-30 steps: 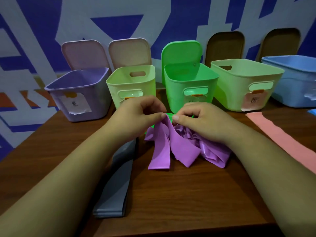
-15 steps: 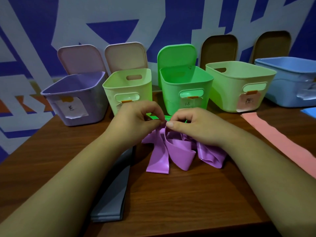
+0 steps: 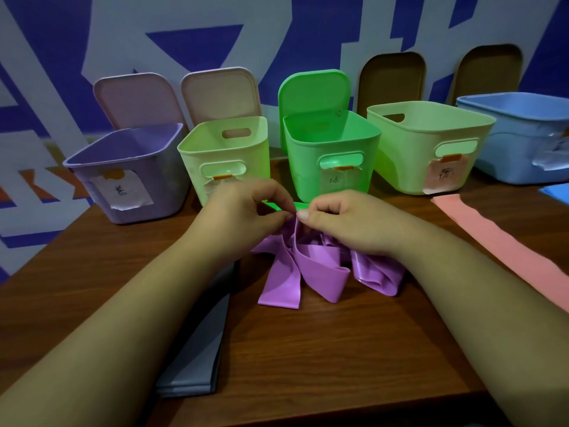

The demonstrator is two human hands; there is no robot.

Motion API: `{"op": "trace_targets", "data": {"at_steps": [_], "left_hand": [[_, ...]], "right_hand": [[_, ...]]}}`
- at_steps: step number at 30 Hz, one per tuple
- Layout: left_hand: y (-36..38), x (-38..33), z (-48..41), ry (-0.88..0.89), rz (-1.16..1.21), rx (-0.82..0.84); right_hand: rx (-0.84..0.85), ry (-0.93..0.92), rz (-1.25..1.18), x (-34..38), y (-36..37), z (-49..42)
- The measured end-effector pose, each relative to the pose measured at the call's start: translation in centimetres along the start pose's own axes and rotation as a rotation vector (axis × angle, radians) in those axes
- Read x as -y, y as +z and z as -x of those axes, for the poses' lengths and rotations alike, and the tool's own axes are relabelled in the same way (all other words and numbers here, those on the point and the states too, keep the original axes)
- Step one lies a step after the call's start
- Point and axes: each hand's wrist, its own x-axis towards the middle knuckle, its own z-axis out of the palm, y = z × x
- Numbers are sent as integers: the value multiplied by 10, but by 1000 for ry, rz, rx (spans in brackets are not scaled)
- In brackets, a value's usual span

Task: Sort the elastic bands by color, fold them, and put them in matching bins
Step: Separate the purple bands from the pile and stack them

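Note:
A crumpled purple elastic band (image 3: 311, 269) lies bunched on the wooden table (image 3: 308, 359) in the middle. My left hand (image 3: 243, 214) and my right hand (image 3: 345, 220) meet above it, and each pinches the band's top edge between thumb and fingers. A green band (image 3: 274, 206) shows just behind my fingertips. Under my left forearm lies a folded grey band (image 3: 197, 352). A pink band (image 3: 505, 245) is stretched flat at the right. The purple bin (image 3: 129, 171) stands at the back left.
A row of open bins lines the back: a pale green bin (image 3: 224, 155), a bright green bin (image 3: 329, 155), a wide pale green bin (image 3: 431, 146) and a blue bin (image 3: 523, 137). Lids lean on the wall behind them. A blue band's corner (image 3: 557, 192) shows far right.
Both hands have lifted the pinched purple edge slightly and drawn it up, so the band's loops hang more gathered below. The view has tilted a little.

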Motion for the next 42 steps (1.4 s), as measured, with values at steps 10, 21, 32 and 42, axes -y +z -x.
{"op": "trace_targets", "data": {"at_steps": [10, 21, 32, 42], "left_hand": [[1, 6, -2, 66, -138, 46], [0, 11, -3, 131, -130, 82], [1, 15, -6, 263, -180, 157], [-18, -5, -1, 274, -175, 78]], "right_hand": [[36, 65, 54, 1, 2, 0], [71, 111, -27, 5, 1, 3], [-25, 142, -80, 6, 3, -3], [-413, 49, -156, 7, -5, -3]]}}
